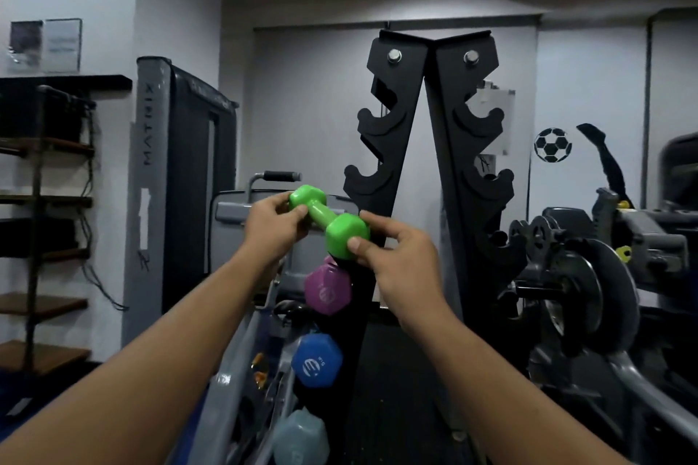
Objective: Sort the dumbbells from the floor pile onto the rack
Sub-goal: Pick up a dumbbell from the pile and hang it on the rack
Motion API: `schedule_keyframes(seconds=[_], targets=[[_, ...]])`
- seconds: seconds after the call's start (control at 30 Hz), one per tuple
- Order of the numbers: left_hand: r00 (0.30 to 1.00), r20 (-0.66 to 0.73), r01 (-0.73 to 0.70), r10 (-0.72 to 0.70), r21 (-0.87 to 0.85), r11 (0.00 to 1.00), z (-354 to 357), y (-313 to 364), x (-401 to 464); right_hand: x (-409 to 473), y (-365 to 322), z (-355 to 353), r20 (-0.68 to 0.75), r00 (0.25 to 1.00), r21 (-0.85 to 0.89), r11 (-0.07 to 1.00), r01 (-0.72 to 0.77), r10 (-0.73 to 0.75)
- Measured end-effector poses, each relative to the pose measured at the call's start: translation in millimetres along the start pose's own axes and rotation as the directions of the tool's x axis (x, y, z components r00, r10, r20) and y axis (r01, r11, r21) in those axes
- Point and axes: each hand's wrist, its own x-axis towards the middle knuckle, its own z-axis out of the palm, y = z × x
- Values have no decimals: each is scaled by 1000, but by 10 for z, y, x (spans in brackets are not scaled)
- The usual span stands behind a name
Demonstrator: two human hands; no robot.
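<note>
A small indoor gym. Shown by a black A-frame dumbbell rack [415, 147] with hooked cradles up both uprights, holding a purple dumbbell [327, 289], a blue dumbbell [316, 359] and a pale grey-blue dumbbell [300, 436] on its lower left cradles. Also by a grey weight machine [181, 177] marked MATRIX at left, a machine loaded with black weight plates [589, 298] at right, and a football decal [552, 145] on the white wall. Dim lighting, dark floor, wooden shelving [45, 223] along the left wall.
</note>
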Motion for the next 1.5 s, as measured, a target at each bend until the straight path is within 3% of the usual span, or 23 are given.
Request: schedule_keyframes(seconds=[0.2,0.43,0.73,0.9,1.0,1.17,1.33,1.5], targets=[[997,51,60,-57,-46,997,254,-69,255,254,5,-53,-111,993,-109,993,36,-48],[981,108,170,-159,-106,980,397,-209,407,324,-84,15,-73,984,-346,929,129,-163],[918,295,196,-264,238,951,458,-282,436,418,-13,68,-4,962,-511,828,233,-274],[900,378,71,-216,362,929,314,-263,408,400,67,8,93,914,-608,704,367,-395],[925,370,-90,-86,434,896,204,-201,393,369,79,-9,140,907,-626,674,393,-398],[930,350,-341,115,702,625,15,-4,129,216,15,-51,224,911,-634,658,406,-346],[890,381,-454,249,772,443,-160,121,-472,-125,-10,-205,266,924,-691,613,382,-277],[835,525,-550,165,800,239,-298,235,-1264,-669,-25,-442,265,942,-719,609,336,-206]])
